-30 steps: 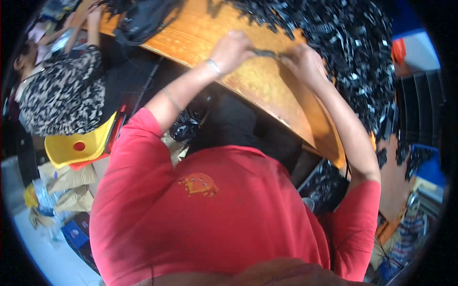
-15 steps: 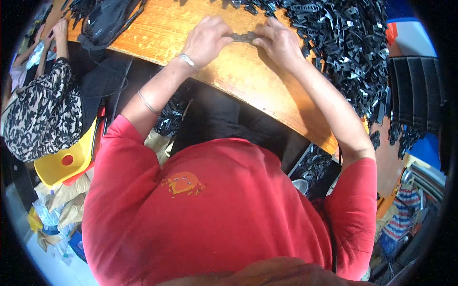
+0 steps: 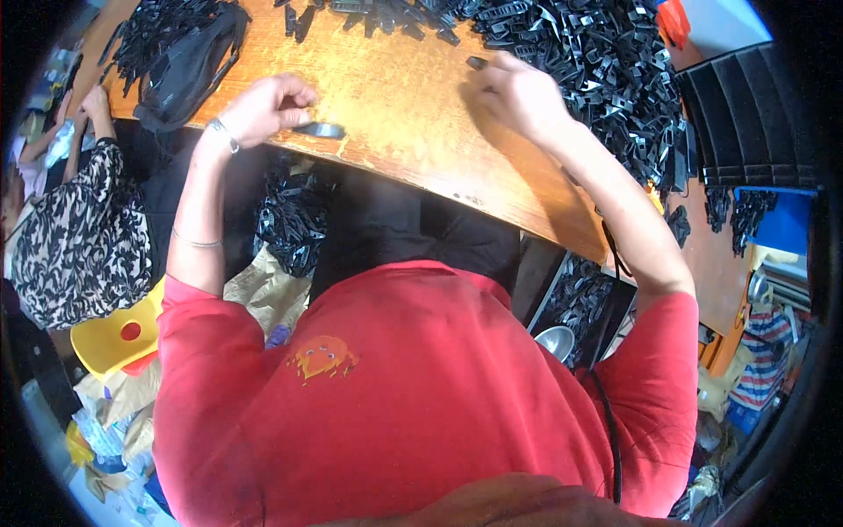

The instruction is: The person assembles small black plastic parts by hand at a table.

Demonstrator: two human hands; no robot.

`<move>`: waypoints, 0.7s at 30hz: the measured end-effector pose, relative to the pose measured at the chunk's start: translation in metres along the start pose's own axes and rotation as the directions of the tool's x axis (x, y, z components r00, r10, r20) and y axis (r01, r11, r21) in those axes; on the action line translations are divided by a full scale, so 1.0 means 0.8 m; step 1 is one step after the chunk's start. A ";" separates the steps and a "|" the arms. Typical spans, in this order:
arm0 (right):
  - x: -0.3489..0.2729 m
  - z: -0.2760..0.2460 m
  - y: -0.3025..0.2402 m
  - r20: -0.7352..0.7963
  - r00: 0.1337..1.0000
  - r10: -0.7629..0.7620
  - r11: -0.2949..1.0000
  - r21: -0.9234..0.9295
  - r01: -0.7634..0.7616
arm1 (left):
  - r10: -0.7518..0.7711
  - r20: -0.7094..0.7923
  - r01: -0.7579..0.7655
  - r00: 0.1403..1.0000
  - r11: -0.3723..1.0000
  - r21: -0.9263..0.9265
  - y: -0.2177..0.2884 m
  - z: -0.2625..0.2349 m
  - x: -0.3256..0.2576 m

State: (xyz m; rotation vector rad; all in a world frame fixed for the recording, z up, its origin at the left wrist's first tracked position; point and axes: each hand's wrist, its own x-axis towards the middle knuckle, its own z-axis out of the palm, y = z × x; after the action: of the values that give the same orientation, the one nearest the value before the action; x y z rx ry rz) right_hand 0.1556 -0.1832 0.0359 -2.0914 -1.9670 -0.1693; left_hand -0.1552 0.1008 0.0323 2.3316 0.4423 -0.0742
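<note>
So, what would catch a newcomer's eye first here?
Probably the big heap of black plastic parts spread over the far right of the wooden table. Next, the two hands apart on that table: the left hand holds a dark part near the front edge, and the right hand pinches a small black piece at the heap's edge. The red shirt fills the lower half.

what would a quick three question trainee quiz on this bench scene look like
1. True or false: the left hand holds a dark part near the edge of the wooden table.
2. Which hand is at the pile of black plastic parts? A left B right
3. Fill in: the chair at the left is ____.

Key: 1 true. 2 B, the right hand. 3 yellow, the yellow chair.
</note>
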 end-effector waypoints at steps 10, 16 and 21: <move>-0.006 0.009 0.031 0.175 0.984 0.036 0.966 -0.258 0.010 | 0.418 -0.377 -0.077 0.826 0.747 0.660 0.061 0.076 0.202; -0.015 0.018 0.009 0.139 0.987 -0.078 0.970 -0.217 0.107 | 0.473 -0.309 -0.060 0.825 0.618 0.784 0.070 0.077 0.219; -0.011 0.021 0.004 0.069 0.990 -0.120 0.990 -0.072 0.125 | 0.556 -0.265 -0.155 0.788 0.596 0.788 0.079 0.074 0.209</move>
State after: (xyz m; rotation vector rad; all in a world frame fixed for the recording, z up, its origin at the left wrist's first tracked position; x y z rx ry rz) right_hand 0.1563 -0.1872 0.0168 -2.0471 -2.1613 -0.2061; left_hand 0.0274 0.0672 0.0020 3.2226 0.1380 0.7038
